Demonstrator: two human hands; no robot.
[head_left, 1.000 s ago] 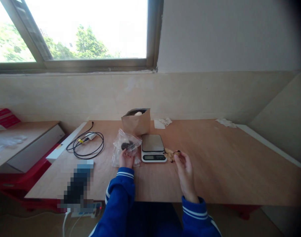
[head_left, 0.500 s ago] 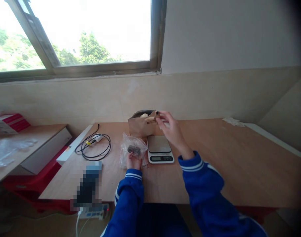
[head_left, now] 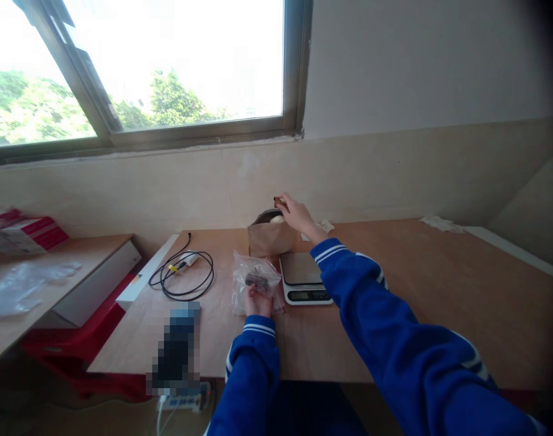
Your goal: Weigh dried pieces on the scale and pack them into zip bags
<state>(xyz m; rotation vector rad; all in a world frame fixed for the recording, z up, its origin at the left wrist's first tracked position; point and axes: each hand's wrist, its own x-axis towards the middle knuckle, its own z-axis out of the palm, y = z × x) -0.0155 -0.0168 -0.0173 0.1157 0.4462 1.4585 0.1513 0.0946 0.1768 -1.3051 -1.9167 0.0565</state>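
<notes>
My right hand [head_left: 294, 215] is closed, its fingertips pinching a small brown piece with a dark end [head_left: 278, 201], too small to name. It hovers at the right side of the open mouth of a brown paper bag [head_left: 270, 239], in which something pale shows. My left hand [head_left: 258, 301] is closed on the near part of a clear plastic bag [head_left: 244, 269] that lies on the table and contains dark lumps [head_left: 257, 281]. Right of that bag stands a white kitchen scale [head_left: 301, 269] with a bare metal plate, partly covered by my right sleeve.
A coiled black cable [head_left: 181, 295] and a blurred-out dark object [head_left: 176, 345] lie on the left of the table [head_left: 222, 357]. Crumpled white tissue [head_left: 442, 224] rests at the back right. A power strip [head_left: 186, 401] sits below the front edge. A side table holds plastic wrap [head_left: 29, 284].
My right hand has moved up and left to above the paper bag's mouth, the small brown piece in its fingers. My left hand stays at the plastic bag. The whole view has shifted slightly.
</notes>
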